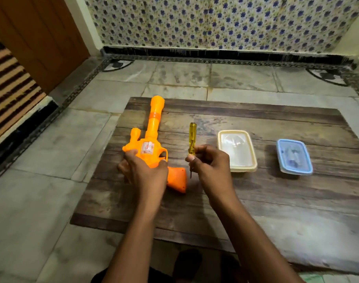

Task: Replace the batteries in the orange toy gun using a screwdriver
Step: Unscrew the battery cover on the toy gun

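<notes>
Stone floor, flowery wall behind, dark wooden board [256,193] on the floor. Orange gun [152,139] lying on the board's left side, barrel pointing away. Left hand [145,172] curled around its middle. Right hand [211,164] pinching a yellow screwdriver [192,137], handle up, tip down, just beside the gun. Cream box [236,151] and blue box [294,156] further right, lids on.

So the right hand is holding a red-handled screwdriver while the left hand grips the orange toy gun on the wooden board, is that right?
Not quite: the head view shows the screwdriver in the right hand has a yellow handle, not red. The left hand does grip the orange toy gun on the wooden board.
</notes>
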`<action>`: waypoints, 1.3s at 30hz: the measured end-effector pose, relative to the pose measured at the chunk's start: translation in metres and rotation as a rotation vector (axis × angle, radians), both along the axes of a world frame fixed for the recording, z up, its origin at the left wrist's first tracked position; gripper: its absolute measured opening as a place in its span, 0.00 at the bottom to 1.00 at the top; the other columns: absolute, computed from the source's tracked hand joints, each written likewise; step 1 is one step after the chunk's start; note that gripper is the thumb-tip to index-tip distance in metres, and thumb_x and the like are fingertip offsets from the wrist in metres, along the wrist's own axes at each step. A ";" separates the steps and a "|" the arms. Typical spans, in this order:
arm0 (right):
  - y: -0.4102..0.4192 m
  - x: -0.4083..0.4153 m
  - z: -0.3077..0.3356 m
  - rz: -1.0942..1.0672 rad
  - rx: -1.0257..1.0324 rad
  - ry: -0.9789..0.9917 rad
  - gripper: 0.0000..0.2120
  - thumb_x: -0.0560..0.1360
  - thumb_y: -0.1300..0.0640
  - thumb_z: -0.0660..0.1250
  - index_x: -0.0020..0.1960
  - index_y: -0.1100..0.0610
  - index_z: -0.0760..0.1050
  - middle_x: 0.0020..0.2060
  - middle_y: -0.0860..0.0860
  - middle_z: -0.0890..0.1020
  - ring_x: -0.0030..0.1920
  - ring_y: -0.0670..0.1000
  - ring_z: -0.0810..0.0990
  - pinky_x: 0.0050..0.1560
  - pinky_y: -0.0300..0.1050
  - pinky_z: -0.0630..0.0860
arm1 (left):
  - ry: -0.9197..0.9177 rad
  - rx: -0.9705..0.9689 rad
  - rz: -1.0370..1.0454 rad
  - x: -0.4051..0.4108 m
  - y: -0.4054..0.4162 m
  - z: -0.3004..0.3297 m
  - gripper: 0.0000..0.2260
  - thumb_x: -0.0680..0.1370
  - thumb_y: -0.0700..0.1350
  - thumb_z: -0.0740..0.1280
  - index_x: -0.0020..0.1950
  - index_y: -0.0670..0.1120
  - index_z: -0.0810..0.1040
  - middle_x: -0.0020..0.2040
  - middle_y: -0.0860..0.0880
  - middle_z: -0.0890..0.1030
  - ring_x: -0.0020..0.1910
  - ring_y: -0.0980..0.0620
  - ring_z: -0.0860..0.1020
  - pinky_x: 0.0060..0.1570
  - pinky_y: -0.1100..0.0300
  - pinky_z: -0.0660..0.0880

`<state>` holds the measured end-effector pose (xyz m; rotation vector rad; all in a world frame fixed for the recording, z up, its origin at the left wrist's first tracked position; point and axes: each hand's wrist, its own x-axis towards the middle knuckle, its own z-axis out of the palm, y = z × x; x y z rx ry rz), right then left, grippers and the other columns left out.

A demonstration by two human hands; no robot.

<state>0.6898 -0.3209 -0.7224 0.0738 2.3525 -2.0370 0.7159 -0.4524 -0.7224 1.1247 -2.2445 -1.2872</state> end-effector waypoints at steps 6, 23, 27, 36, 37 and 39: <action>-0.020 0.006 -0.027 -0.036 -0.098 -0.056 0.08 0.76 0.66 0.72 0.51 0.54 0.81 0.39 0.52 0.85 0.40 0.47 0.82 0.45 0.47 0.78 | 0.033 0.060 0.055 -0.003 -0.002 -0.009 0.36 0.68 0.37 0.79 0.71 0.47 0.64 0.67 0.44 0.61 0.61 0.42 0.73 0.48 0.61 0.70; -0.036 -0.005 -0.021 -0.129 -0.583 -0.163 0.08 0.77 0.71 0.70 0.52 0.59 0.79 0.43 0.54 0.84 0.47 0.50 0.82 0.52 0.43 0.78 | 0.346 0.572 0.168 -0.002 -0.016 -0.012 0.17 0.71 0.31 0.78 0.53 0.43 0.77 0.43 0.46 0.85 0.33 0.61 0.81 0.33 0.68 0.77; -0.037 -0.001 -0.026 -0.102 -0.595 -0.146 0.08 0.77 0.70 0.70 0.55 0.65 0.79 0.43 0.56 0.83 0.45 0.50 0.82 0.48 0.39 0.79 | 0.419 0.672 0.147 -0.005 -0.013 -0.019 0.11 0.71 0.30 0.76 0.46 0.43 0.83 0.44 0.43 0.87 0.42 0.48 0.85 0.53 0.40 0.83; -0.047 -0.008 -0.013 -0.016 -0.606 -0.054 0.10 0.77 0.69 0.71 0.58 0.64 0.78 0.46 0.64 0.84 0.46 0.51 0.84 0.51 0.46 0.81 | 0.551 1.045 0.073 -0.006 -0.007 -0.009 0.17 0.82 0.33 0.65 0.71 0.39 0.73 0.62 0.35 0.83 0.50 0.45 0.87 0.41 0.50 0.85; -0.046 -0.008 -0.012 -0.004 -0.568 -0.026 0.12 0.77 0.69 0.71 0.60 0.65 0.77 0.46 0.65 0.83 0.47 0.52 0.84 0.53 0.49 0.81 | 0.531 1.052 0.076 -0.006 -0.005 -0.009 0.15 0.82 0.34 0.65 0.69 0.37 0.75 0.59 0.35 0.83 0.49 0.45 0.87 0.43 0.50 0.85; -0.042 -0.008 -0.012 0.034 -0.480 0.037 0.14 0.77 0.68 0.72 0.61 0.63 0.77 0.43 0.61 0.81 0.47 0.54 0.82 0.53 0.53 0.80 | 0.503 1.069 0.077 -0.005 -0.003 -0.011 0.12 0.82 0.33 0.64 0.65 0.33 0.77 0.57 0.32 0.84 0.53 0.40 0.86 0.53 0.45 0.84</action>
